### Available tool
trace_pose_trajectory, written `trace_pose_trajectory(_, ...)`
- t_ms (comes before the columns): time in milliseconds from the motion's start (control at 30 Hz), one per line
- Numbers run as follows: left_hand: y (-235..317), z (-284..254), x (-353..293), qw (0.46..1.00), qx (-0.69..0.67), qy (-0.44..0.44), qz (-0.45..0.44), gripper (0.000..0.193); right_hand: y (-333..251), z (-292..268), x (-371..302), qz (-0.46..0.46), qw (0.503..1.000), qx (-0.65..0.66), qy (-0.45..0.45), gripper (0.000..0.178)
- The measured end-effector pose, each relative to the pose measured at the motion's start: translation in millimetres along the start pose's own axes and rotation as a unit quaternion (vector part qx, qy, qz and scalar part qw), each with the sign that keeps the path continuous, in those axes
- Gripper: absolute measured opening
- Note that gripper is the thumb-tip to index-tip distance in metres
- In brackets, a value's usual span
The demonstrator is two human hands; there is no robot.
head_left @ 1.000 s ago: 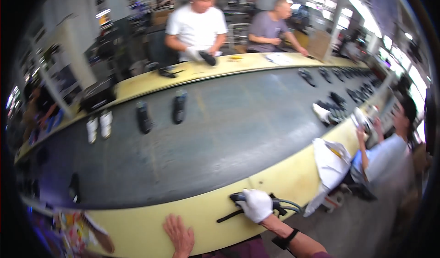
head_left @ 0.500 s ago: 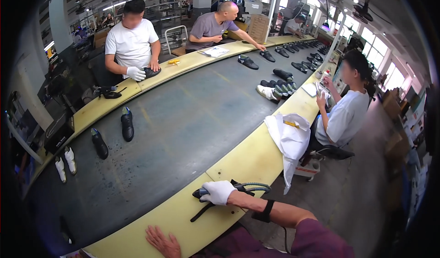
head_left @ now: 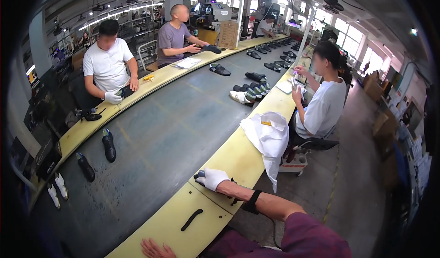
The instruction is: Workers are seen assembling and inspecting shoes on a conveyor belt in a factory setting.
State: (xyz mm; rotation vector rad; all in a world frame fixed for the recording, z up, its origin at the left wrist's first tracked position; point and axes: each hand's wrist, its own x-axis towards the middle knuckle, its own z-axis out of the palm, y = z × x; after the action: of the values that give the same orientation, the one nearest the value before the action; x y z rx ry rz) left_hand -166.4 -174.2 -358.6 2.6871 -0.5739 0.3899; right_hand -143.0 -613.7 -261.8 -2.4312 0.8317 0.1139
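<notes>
My right hand (head_left: 213, 179), in a white glove, is closed around a dark handheld tool (head_left: 199, 175) just past the seam in the yellow bench edge; most of the tool is hidden by the glove. My bare left hand (head_left: 156, 249) lies with fingers spread on the yellow bench edge (head_left: 153, 228), partly cut off by the lower edge. Between my two hands a short bent black strip (head_left: 191, 219) rests on the bench, touched by neither.
A dark conveyor (head_left: 160, 139) runs along the bench, carrying black shoes (head_left: 109, 146) and white shoes (head_left: 60, 186). A white cloth (head_left: 266, 134) hangs over the bench edge. Across sit co-workers, one with a dark shoe (head_left: 211, 49); another sits at right.
My right hand has moved the tool farther along the bench, past the seam and away from the black strip. Across, a co-worker has lifted a shoe off the conveyor. The view has shifted.
</notes>
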Motion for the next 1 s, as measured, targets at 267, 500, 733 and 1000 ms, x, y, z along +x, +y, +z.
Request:
trace_pose_trajectory(267,-8.3,10.7,-5.2,1.0,0.004,0.014,-0.005,0.066,-1.2,3.1,-5.2,-0.056,0.997,-0.01,0.061,0.053)
trace_pose_trajectory(500,-0.7,5.5,-1.9,1.0,0.013,0.013,-0.01,0.068,-3.0,-4.2,-16.1,-0.063,0.995,-0.031,0.074,0.051)
trace_pose_trajectory(733,6.0,6.0,1.9,1.0,0.009,0.019,0.0,0.069,4.5,3.4,-14.2,-0.092,0.986,-0.032,0.138,0.046)
trace_pose_trajectory(1000,12.5,8.5,3.9,1.0,0.012,0.016,0.003,0.067,18.2,15.9,-1.6,-0.122,0.976,-0.027,0.18,0.039)
